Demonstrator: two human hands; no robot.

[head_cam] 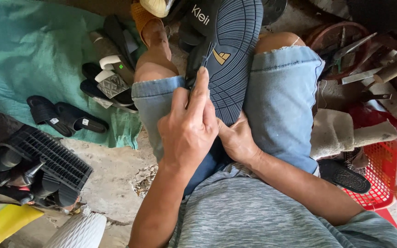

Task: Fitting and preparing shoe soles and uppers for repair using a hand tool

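Far left of the hands: a green cloth [28,59] on the ground, carrying a pair of black slide sandals [65,118] and, above them, a heap of mixed sandals [111,69].
Below-left of the left hand: a black ribbed mat [47,156] lying over dark footwear.
Left hand [187,126]: closed in a pinch, thumb and forefinger pressed on a thin dark tool [206,59] whose tip sits at the sole's left edge (whether blade or needle cannot be told).
Shoe [230,50]: dark, sole upward, standing between the knees just beyond both hands; ribbed tread and a gold emblem face the camera.
Right hand [237,140]: tucked under the heel end of the shoe, fingers curled about it and mostly hidden, steadying it against the lap.
Progress, as judged: the tool meets the sole's edge near mid-length; no loose thread, glue or lifted sole shows, so how much of the edge is already worked cannot be told, and the toe end beyond the tool looks untouched.
Right of the right hand: a denim-clad thigh [281,101], then a red plastic basket [380,177] and scattered metal tools [368,59].
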